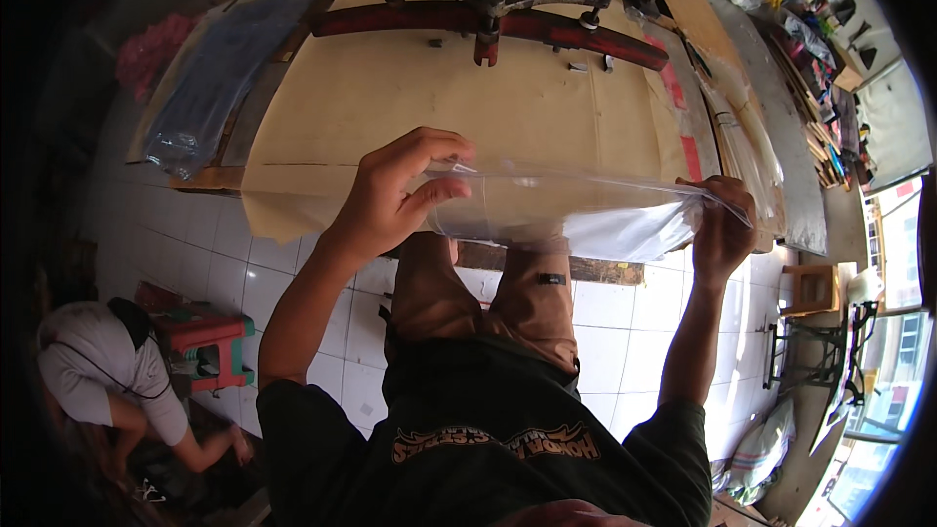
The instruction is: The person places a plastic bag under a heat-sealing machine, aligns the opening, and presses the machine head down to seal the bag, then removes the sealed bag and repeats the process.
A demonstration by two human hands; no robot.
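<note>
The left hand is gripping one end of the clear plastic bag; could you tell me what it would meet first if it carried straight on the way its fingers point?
The left hand points rightward along the clear plastic bag, so it would probably meet the right hand first, though depth is unclear.

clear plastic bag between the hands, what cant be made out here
Head view:
- Whether the clear plastic bag holds anything: glare and folds hide it.
- Left hand fingertips, behind the film.
- Right hand palm, curled shut on the bag's corner.
- Table near edge, behind the bag.
</note>
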